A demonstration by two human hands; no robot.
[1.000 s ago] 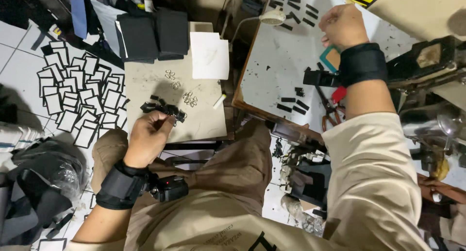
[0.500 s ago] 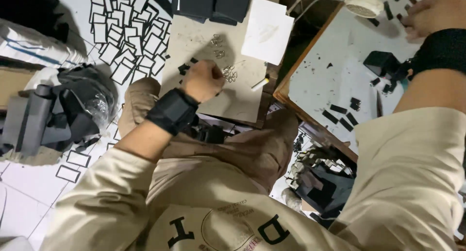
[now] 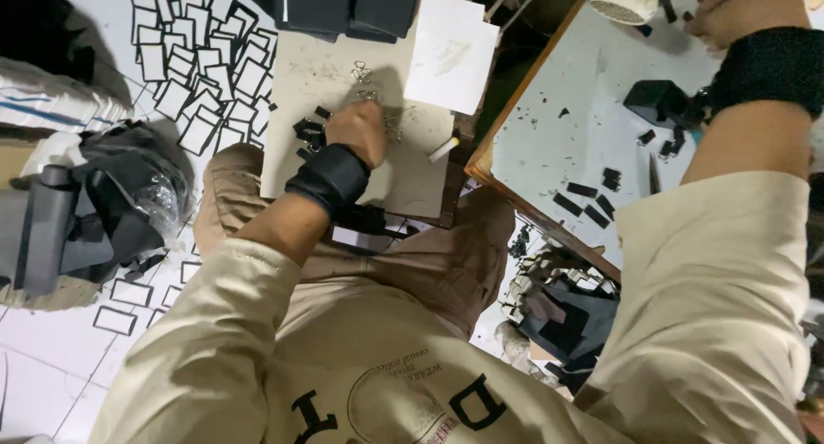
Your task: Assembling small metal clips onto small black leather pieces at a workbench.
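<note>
1. While I lean over the low board (image 3: 343,165), my left hand (image 3: 356,130) sits curled on it beside the small black pieces (image 3: 307,133); whether the grip pinches one, I cannot tell.
2. Right hand (image 3: 742,10) rests on the white table (image 3: 566,126), right of the board, fingers out of frame, probably bracing me.

Two bare hands: left hand (image 3: 359,128), right hand (image 3: 742,10). Two black wrist bands (image 3: 330,179). One white paper sheet (image 3: 451,53). One white round lamp head (image 3: 624,3). Dozens of black-edged white rectangular cutouts (image 3: 202,57), too many to count.
</note>
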